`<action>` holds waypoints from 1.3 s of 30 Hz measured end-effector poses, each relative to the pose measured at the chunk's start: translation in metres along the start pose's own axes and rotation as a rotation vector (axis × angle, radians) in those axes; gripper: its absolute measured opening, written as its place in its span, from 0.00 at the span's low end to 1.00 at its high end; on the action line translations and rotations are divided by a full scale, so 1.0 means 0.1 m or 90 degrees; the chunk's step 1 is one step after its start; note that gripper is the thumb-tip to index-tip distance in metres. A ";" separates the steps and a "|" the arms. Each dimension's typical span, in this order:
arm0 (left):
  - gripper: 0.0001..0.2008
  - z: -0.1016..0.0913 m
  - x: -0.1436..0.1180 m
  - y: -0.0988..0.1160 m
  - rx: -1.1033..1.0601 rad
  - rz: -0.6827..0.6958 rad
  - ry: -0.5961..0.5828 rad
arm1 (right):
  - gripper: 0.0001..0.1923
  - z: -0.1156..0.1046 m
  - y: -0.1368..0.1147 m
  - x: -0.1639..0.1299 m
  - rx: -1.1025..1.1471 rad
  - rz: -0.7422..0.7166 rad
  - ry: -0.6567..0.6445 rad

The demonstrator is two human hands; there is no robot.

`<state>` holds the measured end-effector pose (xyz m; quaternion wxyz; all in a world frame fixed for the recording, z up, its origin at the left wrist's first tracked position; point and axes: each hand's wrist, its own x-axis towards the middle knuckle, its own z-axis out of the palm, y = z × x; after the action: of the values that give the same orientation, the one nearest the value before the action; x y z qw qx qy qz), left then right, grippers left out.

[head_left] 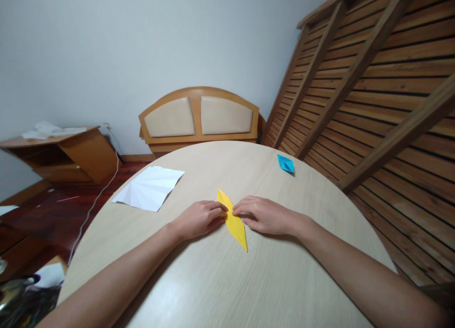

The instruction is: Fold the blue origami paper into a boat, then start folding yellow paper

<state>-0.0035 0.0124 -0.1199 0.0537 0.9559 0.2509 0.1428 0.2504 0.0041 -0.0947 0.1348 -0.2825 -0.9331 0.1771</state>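
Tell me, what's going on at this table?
A person is folding paper by hand. Both hands press on a long, pointed yellow paper lying flat on the round wooden table: the left hand on one side, the right hand on the other, fingertips meeting near its middle. A creased white sheet lies off to the left, and a small folded blue paper sits near the far right edge.
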 end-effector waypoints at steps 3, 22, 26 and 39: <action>0.15 0.00 0.00 -0.02 0.069 0.025 -0.010 | 0.17 0.00 0.01 0.01 0.004 -0.004 -0.002; 0.10 -0.01 0.00 0.04 0.094 -0.005 -0.037 | 0.15 0.05 0.09 0.02 0.006 -0.048 0.021; 0.10 -0.01 -0.01 0.02 0.086 0.011 -0.026 | 0.15 0.06 0.12 0.02 0.012 -0.053 0.034; 0.09 0.00 0.02 0.08 0.107 -0.057 -0.046 | 0.10 0.22 0.19 0.11 -0.017 -0.026 0.093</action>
<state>0.0022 0.0061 -0.1184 -0.0111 0.9494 0.3025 0.0840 0.2424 0.0194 -0.1205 0.2024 -0.2777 -0.9285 0.1404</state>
